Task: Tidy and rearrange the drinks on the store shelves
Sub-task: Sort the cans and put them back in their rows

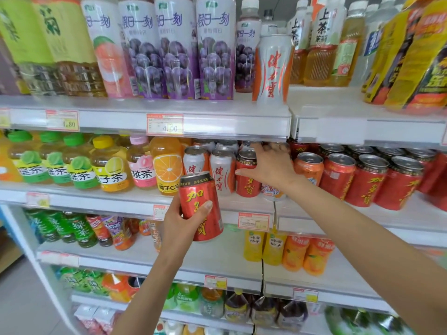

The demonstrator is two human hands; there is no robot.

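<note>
My left hand (pixel 180 226) grips a red can with gold characters (pixel 198 197), held tilted in front of the second shelf's edge. My right hand (pixel 271 165) reaches into the second shelf and wraps its fingers and thumb round another red can (pixel 246 187) standing there. Two white-and-orange cans (pixel 221 172) stand just left of that can. More red cans (pixel 367 180) stand in rows to the right of my right hand. A white-and-orange bottle (pixel 272 68) stands at the front of the top shelf.
Purple grape drink bottles (pixel 177 52) and tea bottles (pixel 321 44) fill the top shelf. Green-capped tea bottles (pixel 55 163) and an orange juice bottle (pixel 167 163) sit left on the second shelf. Price tags (pixel 164 124) line the shelf edges. Lower shelves hold several more bottles.
</note>
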